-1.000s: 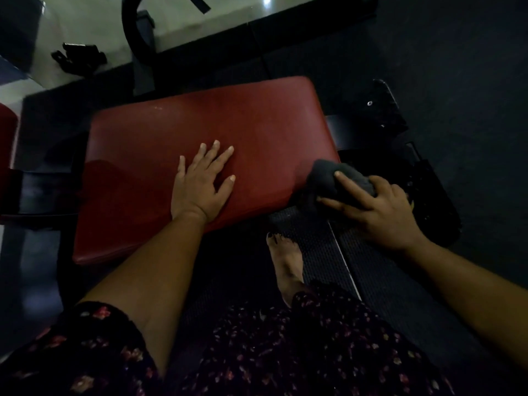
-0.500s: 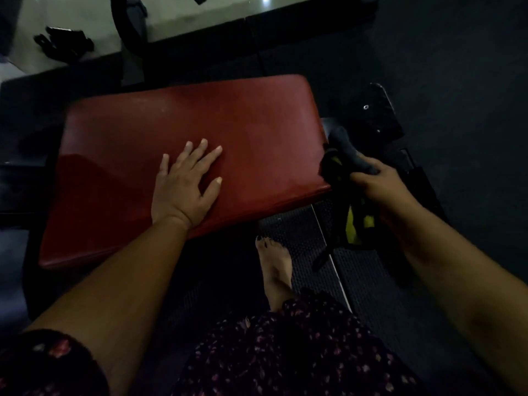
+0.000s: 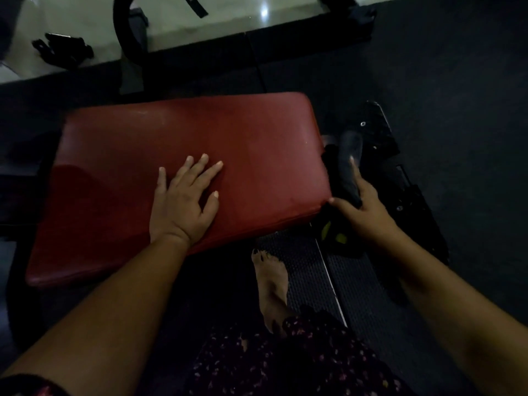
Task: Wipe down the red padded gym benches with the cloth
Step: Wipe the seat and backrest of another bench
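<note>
Red padded bench [image 3: 200, 132]: one pad in view, lying low and level. The cover is dull red with a few pale specks near the far edge and a glossier patch at the near left corner.

Left hand [image 3: 183, 204]: palm down on the bench, a little right of its middle and close to the near edge. The fingers are straight and spread, the thumb is out to the right, and it holds nothing.

Right hand [image 3: 367, 215]: just off the bench's right end, at the near right corner. The fingers are curled round a dark cloth [image 3: 344, 172], one finger lies along the fabric, and the thumb tip reaches the pad's corner.

Cloth: bunched and dark grey, standing up from the grip against the bench's right end. More of it hangs below the hand, showing a yellow-green patch. Whether it presses on the pad's side cannot be told, as that area is blurred.

Beyond the bench's right end is a black metal frame [image 3: 380, 130] with bolt heads. In front of the near right corner a bare foot [image 3: 271, 284] stands on a ribbed mat [image 3: 303, 261], with a dark flower-print garment [image 3: 285, 358] nearer the camera. Past the far edge is a pale glossy floor [image 3: 228, 21], and a small black object [image 3: 63, 50] lies on it beyond the bench's far left corner.
</note>
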Motion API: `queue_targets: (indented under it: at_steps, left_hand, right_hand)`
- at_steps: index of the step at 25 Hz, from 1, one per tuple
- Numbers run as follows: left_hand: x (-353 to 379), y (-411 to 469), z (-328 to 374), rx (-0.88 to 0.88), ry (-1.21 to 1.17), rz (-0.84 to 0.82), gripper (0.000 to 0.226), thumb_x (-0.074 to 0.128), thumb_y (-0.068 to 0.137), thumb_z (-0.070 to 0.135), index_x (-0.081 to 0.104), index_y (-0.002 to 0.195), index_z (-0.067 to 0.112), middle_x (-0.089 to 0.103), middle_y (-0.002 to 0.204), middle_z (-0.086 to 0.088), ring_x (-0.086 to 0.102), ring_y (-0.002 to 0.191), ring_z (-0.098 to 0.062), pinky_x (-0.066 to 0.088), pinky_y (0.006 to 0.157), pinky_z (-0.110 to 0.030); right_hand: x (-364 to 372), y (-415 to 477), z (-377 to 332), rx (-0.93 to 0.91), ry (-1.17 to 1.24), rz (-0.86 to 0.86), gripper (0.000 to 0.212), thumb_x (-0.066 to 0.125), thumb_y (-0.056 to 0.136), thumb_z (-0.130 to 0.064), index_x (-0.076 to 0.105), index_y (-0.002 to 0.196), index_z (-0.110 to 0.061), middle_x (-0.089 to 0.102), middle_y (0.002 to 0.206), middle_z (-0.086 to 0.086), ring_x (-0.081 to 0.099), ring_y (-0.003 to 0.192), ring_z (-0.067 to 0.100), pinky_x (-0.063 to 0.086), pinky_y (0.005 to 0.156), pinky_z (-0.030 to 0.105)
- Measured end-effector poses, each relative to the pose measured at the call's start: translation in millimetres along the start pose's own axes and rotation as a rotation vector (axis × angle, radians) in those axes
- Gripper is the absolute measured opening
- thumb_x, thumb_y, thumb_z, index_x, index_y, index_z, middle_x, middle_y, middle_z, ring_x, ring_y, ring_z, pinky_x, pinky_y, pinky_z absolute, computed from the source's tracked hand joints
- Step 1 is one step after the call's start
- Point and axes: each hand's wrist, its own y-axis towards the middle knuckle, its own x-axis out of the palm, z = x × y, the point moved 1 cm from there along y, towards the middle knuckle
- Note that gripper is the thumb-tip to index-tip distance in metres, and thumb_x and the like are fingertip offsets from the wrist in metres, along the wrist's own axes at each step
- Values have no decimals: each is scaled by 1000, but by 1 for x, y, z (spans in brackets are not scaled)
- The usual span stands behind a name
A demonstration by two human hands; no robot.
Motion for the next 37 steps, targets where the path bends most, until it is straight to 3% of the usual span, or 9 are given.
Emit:
queue_targets:
  at_steps: [4, 9, 17, 20, 26, 29, 31, 33, 37]
  left_hand:
    - [0, -1, 1, 4, -1, -1, 60, 27, 92, 46, 34, 150, 36, 32, 158, 6, 20, 149, -16, 3, 121, -52]
    - [2, 1, -1, 7, -5, -11, 60, 27, 91, 46, 35, 150, 36, 33, 158, 5, 22, 149, -17, 5, 120, -52]
    - [1, 0, -1, 5, -19, -7, 60, 27, 91, 47, 35, 150, 37, 32, 158, 6, 21, 149, -16, 5, 120, -51]
    - [3, 0, -2, 7, -28, -11, 61, 27, 90, 48, 37, 149, 36, 33, 157, 6, 22, 148, -17, 6, 120, -52]
    - [-1, 3, -2, -4, -47, -28, 64, 27, 88, 51, 35, 150, 38, 31, 158, 8, 22, 148, -16, 6, 120, -49]
    - [-7, 4, -7, -25, -266, -81, 72, 33, 82, 56, 20, 151, 42, 15, 160, 13, 19, 148, -11, 7, 120, -36]
    - [-17, 7, -24, -104, -382, -7, 74, 40, 83, 54, 20, 152, 42, 12, 162, 11, 18, 147, -11, 14, 118, -32]
    - [-31, 13, -52, -236, -157, 79, 67, 40, 94, 49, 18, 155, 35, 9, 164, 3, 13, 150, -19, 15, 120, -40]
    - [-31, 24, -97, -426, 210, -106, 72, 22, 96, 61, 2, 158, 29, -1, 165, -1, -3, 152, -21, -2, 122, -48]
  right_hand:
    - [-14, 38, -27, 24, -233, 105, 70, 64, 88, -21, 33, 149, -39, 53, 138, 11, 53, 122, 25, 35, 93, 19]
    - [-17, 119, -80, 33, -309, 159, 68, 60, 90, -26, 32, 149, -41, 53, 139, 10, 59, 112, 28, 50, 98, 41]
    - [-15, 55, -58, 94, -451, 140, 70, 61, 86, -26, 33, 149, -38, 54, 136, 15, 55, 117, 36, 45, 97, 40]
    - [-13, 87, -78, 76, -478, 221, 68, 62, 86, -26, 36, 148, -36, 55, 135, 15, 56, 115, 36, 46, 93, 39]
    - [22, 136, -123, -148, -852, 313, 66, 62, 87, -34, 27, 140, -16, 21, 151, 7, 41, 123, 41, 44, 84, 48]
    - [29, 114, -100, -93, -926, 348, 67, 50, 90, -51, 23, 146, -26, 13, 159, 5, 26, 137, 44, 36, 96, 59]
    - [28, 102, -84, -47, -875, 302, 71, 44, 91, -61, 15, 151, -37, -1, 163, -3, 20, 139, 46, 35, 97, 63]
    - [28, 97, -79, -53, -759, 279, 70, 43, 93, -62, 12, 152, -43, -6, 163, -5, 27, 133, 47, 42, 93, 59]
    - [26, 101, -79, -84, -680, 311, 63, 53, 94, -48, 25, 151, -42, 6, 163, -2, 30, 132, 45, 42, 97, 52]
